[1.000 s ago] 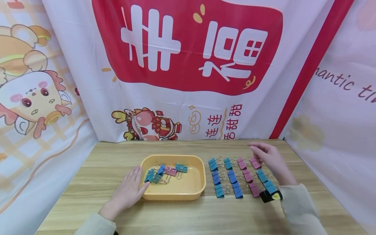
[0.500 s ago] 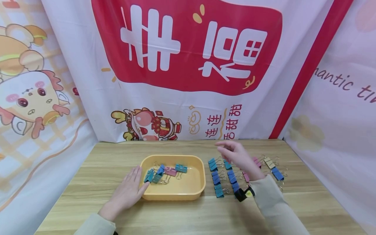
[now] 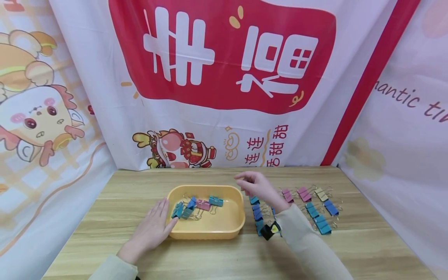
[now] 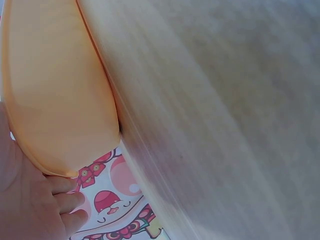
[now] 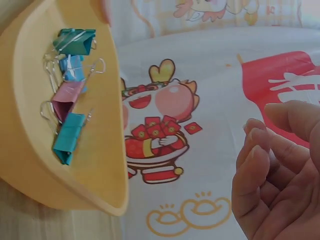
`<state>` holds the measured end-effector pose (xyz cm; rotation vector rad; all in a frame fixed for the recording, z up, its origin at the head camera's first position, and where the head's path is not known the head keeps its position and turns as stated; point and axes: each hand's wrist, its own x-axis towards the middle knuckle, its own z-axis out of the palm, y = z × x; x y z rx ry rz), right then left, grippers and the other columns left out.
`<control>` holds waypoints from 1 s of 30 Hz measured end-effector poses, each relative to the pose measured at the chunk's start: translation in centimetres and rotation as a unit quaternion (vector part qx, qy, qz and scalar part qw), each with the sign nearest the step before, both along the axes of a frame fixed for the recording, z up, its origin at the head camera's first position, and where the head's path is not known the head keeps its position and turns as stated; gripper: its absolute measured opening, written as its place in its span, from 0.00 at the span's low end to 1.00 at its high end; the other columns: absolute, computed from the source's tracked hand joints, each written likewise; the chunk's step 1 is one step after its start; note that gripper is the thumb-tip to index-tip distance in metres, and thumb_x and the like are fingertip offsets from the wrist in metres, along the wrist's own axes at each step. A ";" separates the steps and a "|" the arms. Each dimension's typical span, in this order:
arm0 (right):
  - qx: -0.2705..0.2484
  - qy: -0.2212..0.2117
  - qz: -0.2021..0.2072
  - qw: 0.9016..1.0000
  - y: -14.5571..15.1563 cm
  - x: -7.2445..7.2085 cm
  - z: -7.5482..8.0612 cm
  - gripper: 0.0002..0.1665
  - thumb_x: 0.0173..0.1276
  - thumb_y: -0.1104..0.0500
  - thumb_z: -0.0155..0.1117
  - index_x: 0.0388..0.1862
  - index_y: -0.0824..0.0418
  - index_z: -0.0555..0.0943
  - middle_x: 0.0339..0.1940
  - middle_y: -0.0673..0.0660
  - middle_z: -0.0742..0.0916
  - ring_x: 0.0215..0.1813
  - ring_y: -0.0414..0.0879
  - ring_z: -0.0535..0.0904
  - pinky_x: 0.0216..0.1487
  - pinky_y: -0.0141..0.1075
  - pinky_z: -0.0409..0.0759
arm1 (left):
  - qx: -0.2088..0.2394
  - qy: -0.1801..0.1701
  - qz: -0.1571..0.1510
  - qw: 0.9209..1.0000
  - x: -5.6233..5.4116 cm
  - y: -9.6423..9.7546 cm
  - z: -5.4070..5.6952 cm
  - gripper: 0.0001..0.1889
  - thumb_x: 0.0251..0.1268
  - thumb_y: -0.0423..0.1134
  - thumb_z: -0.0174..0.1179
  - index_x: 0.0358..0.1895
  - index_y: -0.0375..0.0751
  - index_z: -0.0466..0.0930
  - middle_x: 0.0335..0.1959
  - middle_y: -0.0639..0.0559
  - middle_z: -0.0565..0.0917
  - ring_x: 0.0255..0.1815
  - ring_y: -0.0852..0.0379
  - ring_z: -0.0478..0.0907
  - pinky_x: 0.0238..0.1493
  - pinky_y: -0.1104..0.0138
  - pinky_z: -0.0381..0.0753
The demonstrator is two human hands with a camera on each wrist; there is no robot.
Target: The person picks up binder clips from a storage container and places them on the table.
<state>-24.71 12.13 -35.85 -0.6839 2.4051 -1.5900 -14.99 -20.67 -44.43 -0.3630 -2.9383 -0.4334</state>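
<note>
My left hand (image 3: 152, 225) rests with straight fingers against the left end of a yellow plastic tray (image 3: 218, 223). In the left wrist view its fingertips (image 4: 72, 200) lie by the tray's outer wall. Several binder clips lie in the tray's left and middle part, among them a pink clip (image 3: 203, 205), a blue clip (image 3: 191, 202) and a teal clip (image 3: 216, 201). Above the tray's far right corner hovers my right hand (image 3: 259, 186). Its fingers are loosely bent, thumb apart from the fingertips, and the right wrist view shows nothing between them.
Right of the tray, binder clips stand in rows on the wooden table (image 3: 224, 258), including a yellow clip (image 3: 321, 194), a blue clip (image 3: 330, 207) and a large teal clip (image 3: 322, 224). My right forearm hides several. A printed cloth (image 3: 196, 105) hangs behind the table.
My right hand has travelled left, from over the right-hand clips to the tray's far right corner, uncovering the clips at the right. The left hand and the tray have stayed put.
</note>
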 end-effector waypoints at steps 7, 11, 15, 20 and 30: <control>0.026 -0.010 0.002 1.000 -2.2 -0.7 -1.8 0.14 0.66 0.57 0.59 0.48 0.63 0.80 0.25 0.58 0.80 0.21 0.44 0.73 0.21 0.34 0.76 | 0.002 0.004 0.001 1.000 0.0 0.0 0.1 0.36 0.71 0.50 0.43 0.66 0.20 0.50 0.68 0.28 0.51 0.68 0.34 0.48 0.65 0.46 0.50; 0.043 -0.014 0.009 0.999 -3.4 -0.8 -3.1 0.13 0.66 0.58 0.59 0.47 0.62 0.80 0.26 0.61 0.81 0.21 0.44 0.74 0.21 0.34 0.77 | 0.000 0.001 0.002 1.000 0.1 -0.1 0.0 0.36 0.71 0.51 0.43 0.66 0.20 0.50 0.68 0.29 0.51 0.68 0.35 0.48 0.65 0.46 0.49; 0.046 -0.025 0.017 0.998 -4.3 -0.9 -4.4 0.14 0.66 0.60 0.59 0.47 0.65 0.79 0.27 0.62 0.81 0.21 0.45 0.74 0.20 0.34 0.77 | 0.000 0.006 0.002 1.000 0.1 -0.1 -0.1 0.36 0.71 0.51 0.44 0.66 0.20 0.51 0.68 0.29 0.52 0.68 0.34 0.49 0.65 0.46 0.50; 0.048 -0.055 0.019 0.997 -5.4 -1.0 -5.8 0.16 0.64 0.61 0.60 0.49 0.68 0.78 0.29 0.63 0.82 0.21 0.43 0.73 0.21 0.32 0.77 | 0.002 0.006 0.000 1.000 0.1 -0.1 -0.1 0.36 0.71 0.51 0.43 0.66 0.20 0.51 0.68 0.28 0.52 0.68 0.34 0.49 0.65 0.46 0.50; 0.036 -0.090 0.003 0.995 -6.7 -1.2 -7.3 0.13 0.62 0.65 0.61 0.45 0.70 0.78 0.24 0.60 0.81 0.19 0.43 0.75 0.22 0.35 0.80 | -0.003 -0.004 0.003 1.000 -0.1 -0.2 -0.2 0.36 0.71 0.52 0.42 0.67 0.21 0.50 0.68 0.30 0.51 0.68 0.35 0.48 0.65 0.46 0.50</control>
